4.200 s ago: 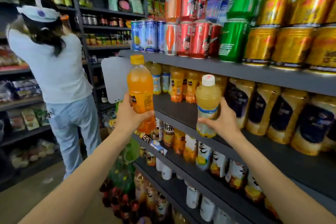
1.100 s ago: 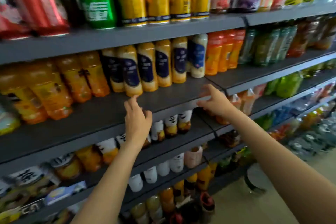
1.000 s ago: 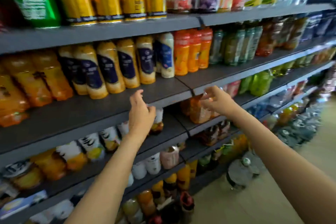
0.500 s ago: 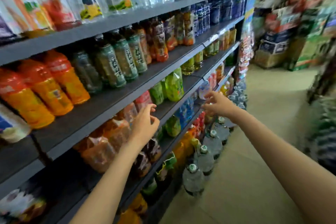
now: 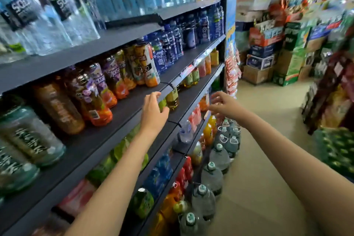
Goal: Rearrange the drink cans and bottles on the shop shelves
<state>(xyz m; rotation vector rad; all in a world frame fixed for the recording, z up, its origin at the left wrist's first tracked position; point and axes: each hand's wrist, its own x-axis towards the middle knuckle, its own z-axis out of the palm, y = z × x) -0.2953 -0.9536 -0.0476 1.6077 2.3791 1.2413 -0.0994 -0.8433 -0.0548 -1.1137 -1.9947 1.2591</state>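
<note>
Dark grey shop shelves (image 5: pixel 134 105) run along my left, stocked with drink bottles. Juice and tea bottles (image 5: pixel 99 90) stand on the middle shelf, dark blue bottles (image 5: pixel 172 48) further along, and clear water bottles (image 5: pixel 63 9) on the top shelf. My left hand (image 5: pixel 153 113) hovers at the front edge of the middle shelf with loose fingers and holds nothing. My right hand (image 5: pixel 223 106) is stretched forward with spread fingers near the far end of the shelves, also empty. A yellow-green bottle (image 5: pixel 172 99) stands just beyond my left hand.
Large water jugs (image 5: pixel 216 161) stand in a row on the floor at the foot of the shelves. Stacked cartons and crates (image 5: pixel 272 50) fill the far end of the aisle. Another rack of goods (image 5: pixel 333 97) lines the right side, with beige floor (image 5: pixel 258 159) between.
My view has swung right along the shelves, from the cans and juice bottles to the tea, blue and water bottles. Both hands, which held bottles at first, are now empty and travelled along.
</note>
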